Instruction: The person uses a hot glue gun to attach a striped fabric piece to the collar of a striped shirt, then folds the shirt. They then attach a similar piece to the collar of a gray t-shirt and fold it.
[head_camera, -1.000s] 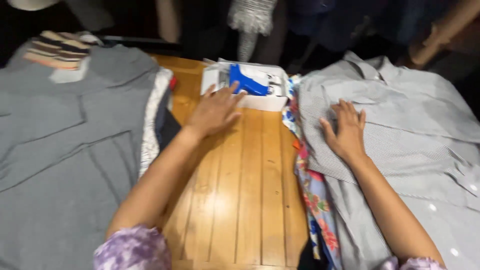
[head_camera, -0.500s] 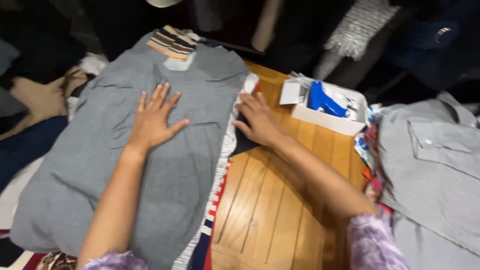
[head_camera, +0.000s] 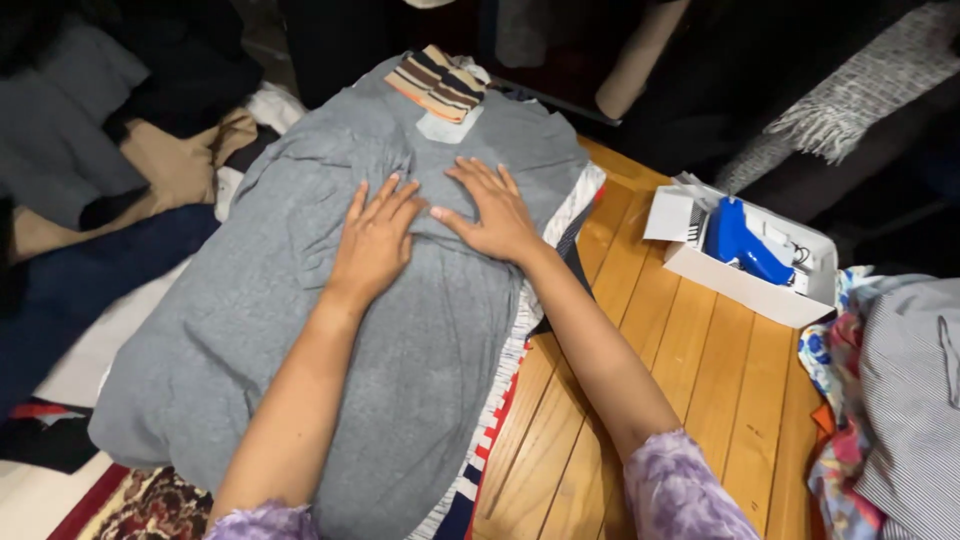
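Fingers (head_camera: 385, 195) of both hands spread flat on the grey garment (head_camera: 300, 330) — soft, creased, striped collar.

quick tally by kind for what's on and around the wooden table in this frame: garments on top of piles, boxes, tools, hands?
Hands: 2, left hand and right hand, both flat on the grey garment.
Top garments: 2, grey garment and grey striped shirt.
Boxes: 1, white box on the wooden table.
Tools: 1, blue tagging gun in the box.
Total: 6
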